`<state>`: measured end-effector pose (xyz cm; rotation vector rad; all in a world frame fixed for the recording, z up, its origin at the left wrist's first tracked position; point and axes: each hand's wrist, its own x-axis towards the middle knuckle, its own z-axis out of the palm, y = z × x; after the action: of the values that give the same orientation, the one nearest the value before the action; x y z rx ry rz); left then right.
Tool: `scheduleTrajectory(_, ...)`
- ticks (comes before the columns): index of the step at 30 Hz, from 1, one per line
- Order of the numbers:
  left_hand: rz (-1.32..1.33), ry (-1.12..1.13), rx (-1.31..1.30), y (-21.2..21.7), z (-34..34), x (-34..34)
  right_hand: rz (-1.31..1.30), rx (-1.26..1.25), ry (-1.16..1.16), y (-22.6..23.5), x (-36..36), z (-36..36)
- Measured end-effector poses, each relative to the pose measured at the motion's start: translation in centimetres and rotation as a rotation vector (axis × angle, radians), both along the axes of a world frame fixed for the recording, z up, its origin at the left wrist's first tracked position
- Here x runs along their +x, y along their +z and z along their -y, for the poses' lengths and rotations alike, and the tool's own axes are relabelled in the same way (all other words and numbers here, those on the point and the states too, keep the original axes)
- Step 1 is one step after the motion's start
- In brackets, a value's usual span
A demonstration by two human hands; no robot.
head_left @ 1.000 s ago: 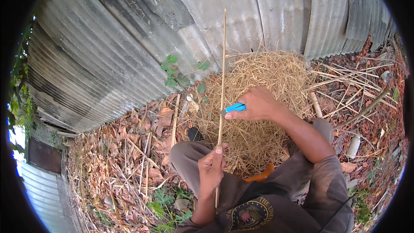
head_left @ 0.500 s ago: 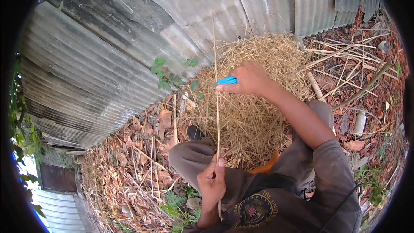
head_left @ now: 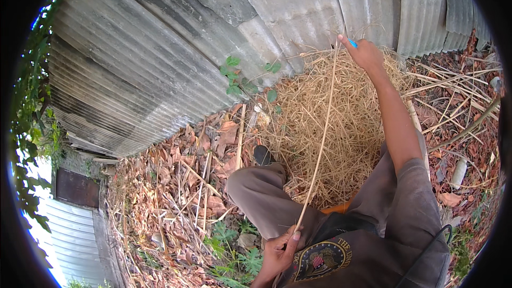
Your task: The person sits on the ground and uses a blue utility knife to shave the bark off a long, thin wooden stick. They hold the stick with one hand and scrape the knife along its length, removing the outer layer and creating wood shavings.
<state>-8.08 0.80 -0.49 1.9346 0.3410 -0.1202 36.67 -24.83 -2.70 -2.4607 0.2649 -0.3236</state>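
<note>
My left hand (head_left: 280, 253), low in front of my shirt, is closed round the near end of a long thin stick (head_left: 322, 152). The pale stick slants up and away to the right over my lap. Out at its far end, close to the metal sheets, my right hand (head_left: 367, 56) is closed on a small blue-handled knife (head_left: 352, 44); most of the handle is inside my fist. The blade is too small to make out clearly beside the stick's tip. Below the stick lies a heap of straw-like shavings (head_left: 341, 112), between my bent legs.
A corrugated metal wall (head_left: 160, 48) runs along the far side, with a small leafy plant (head_left: 233, 77) before it. Dry leaves (head_left: 176, 181) cover the left ground. Cut sticks (head_left: 453, 90) and a pale bottle (head_left: 458, 174) lie to the right.
My right hand has moved with the knife along the stick, away from me to its far end. My left hand has come lower, and the stick now slants to the right.
</note>
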Motion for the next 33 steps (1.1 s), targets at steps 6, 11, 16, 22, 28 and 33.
scheduleTrajectory(6,0.009,0.047,-0.001,-2.5,-0.9,-1.0,-0.007,0.016,0.191,1.9,-3.4,-1.1)
scheduleTrajectory(11,0.065,0.126,-0.201,-2.1,0.7,5.7,0.117,-0.136,0.645,2.5,-11.9,-4.2)
scheduleTrajectory(16,0.175,0.047,-0.311,-0.8,3.1,10.7,0.11,-0.22,0.907,2.3,-15.9,-4.4)
scheduleTrajectory(22,0.152,0.01,-0.244,-1.0,4.9,10.9,0.164,-0.192,0.783,0.7,-15.7,-2.1)
scheduleTrajectory(28,0.127,-0.022,-0.143,-0.9,4.6,8.5,0.183,-0.156,0.521,1.3,-11.7,0.2)
scheduleTrajectory(33,0.099,0.008,-0.109,-0.3,3.2,6.0,0.163,-0.087,0.466,2.8,-9.2,-2.0)
